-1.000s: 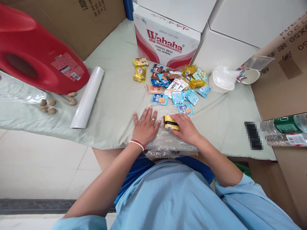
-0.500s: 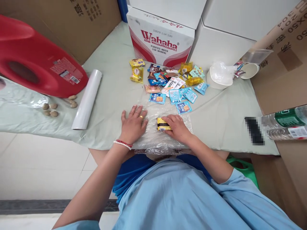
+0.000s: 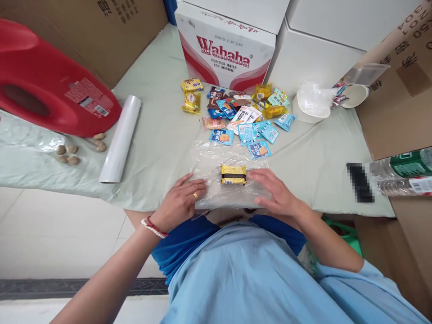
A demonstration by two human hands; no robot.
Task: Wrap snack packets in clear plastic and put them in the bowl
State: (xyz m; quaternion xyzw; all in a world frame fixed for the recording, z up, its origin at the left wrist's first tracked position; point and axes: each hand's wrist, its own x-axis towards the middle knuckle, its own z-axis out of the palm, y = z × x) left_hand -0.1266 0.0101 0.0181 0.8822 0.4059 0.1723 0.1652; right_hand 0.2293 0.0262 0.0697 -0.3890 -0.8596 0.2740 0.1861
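A yellow and black snack packet (image 3: 233, 174) lies in the middle of a clear plastic sheet (image 3: 219, 155) spread on the pale green table cover (image 3: 162, 130). My left hand (image 3: 178, 202) is at the sheet's near left edge, thumb and fingers closed on the film. My right hand (image 3: 275, 191) rests on the sheet's right side with its fingers stretched out flat, fingertips just right of the packet. Just beyond the sheet lies a pile of several small snack packets (image 3: 246, 119), blue, yellow and brown.
A roll of cling film (image 3: 120, 139) lies to the left, beside a big red jug (image 3: 50, 85) and some nuts (image 3: 67, 153). A Wahaha carton (image 3: 229, 49) stands behind the snacks. At the right are a white bowl (image 3: 310, 110), a paper cup (image 3: 354, 94) and bottles (image 3: 405, 173).
My right hand has let go of the yellow packet and slid to its right. My left hand drew back to the sheet's near edge, and the film's hanging part no longer droops over the table edge.
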